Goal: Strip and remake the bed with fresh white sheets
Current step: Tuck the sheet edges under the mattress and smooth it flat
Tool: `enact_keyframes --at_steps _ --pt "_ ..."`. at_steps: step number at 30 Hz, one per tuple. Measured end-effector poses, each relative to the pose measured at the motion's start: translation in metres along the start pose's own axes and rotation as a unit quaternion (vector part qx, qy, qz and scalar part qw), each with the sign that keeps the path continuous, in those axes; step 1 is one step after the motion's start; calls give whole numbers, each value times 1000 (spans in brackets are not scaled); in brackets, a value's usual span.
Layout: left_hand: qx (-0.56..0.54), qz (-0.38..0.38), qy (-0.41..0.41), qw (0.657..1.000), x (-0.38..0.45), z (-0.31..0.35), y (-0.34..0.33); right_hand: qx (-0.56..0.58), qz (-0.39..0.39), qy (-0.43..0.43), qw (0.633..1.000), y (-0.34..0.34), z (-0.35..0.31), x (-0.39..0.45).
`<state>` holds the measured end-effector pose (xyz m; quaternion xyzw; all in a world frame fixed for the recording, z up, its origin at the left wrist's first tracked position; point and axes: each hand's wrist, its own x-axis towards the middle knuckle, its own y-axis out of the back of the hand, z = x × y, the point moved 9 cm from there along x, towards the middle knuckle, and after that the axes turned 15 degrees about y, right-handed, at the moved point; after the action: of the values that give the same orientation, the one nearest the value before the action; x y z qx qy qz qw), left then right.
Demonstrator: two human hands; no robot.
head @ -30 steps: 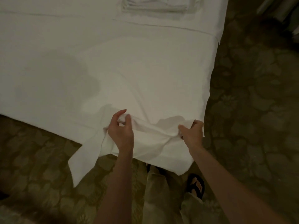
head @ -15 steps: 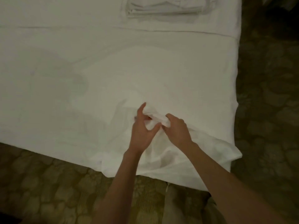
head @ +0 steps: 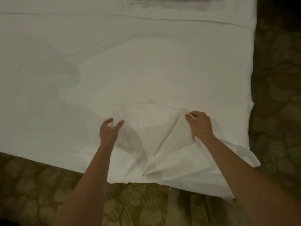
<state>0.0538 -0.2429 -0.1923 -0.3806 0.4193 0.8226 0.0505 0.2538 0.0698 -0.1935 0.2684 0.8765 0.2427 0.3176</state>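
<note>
Near the bed's (head: 48, 111) front corner, a folded-back flap of the white sheet (head: 146, 121) is being held flat. Its left end is being pinched by the left hand (head: 109, 133), its right end by the right hand (head: 199, 125), seemingly between thumb and fingers. Folded linen (head: 167, 1) is lying at the far edge, above patterned carpet (head: 276, 70).

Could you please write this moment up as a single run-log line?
phase: folding sheet corner | left hand: pinching white sheet | right hand: pinching folded flap, hands apart | folded linens: far edge of bed
</note>
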Motion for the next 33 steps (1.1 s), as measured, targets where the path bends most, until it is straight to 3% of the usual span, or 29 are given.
enact_keyframes --at_steps 2,5,9,14,18,23,30,33 --pt "-132 -50 49 989 1 0 -2 18 11 11 1000 -1 -6 5" --pt "-174 -45 47 983 -4 14 -2 4 -21 47 999 -10 -22 18" --pt "-192 -5 -48 980 -12 66 -4 -5 -63 70 996 -17 -34 37" --pt "-203 25 -161 965 -26 178 -3 96 16 74 992 13 -25 47" --pt "-141 -1 -267 954 -47 279 -34 173 90 60 979 47 -12 54" --pt "-53 -41 -328 942 -72 385 -105 237 189 33 952 99 5 79" --pt "42 -139 -386 911 -115 477 -237 299 292 -39 908 143 60 95" --pt "119 -163 -433 879 -145 497 -309 339 323 -73 880 152 90 95"
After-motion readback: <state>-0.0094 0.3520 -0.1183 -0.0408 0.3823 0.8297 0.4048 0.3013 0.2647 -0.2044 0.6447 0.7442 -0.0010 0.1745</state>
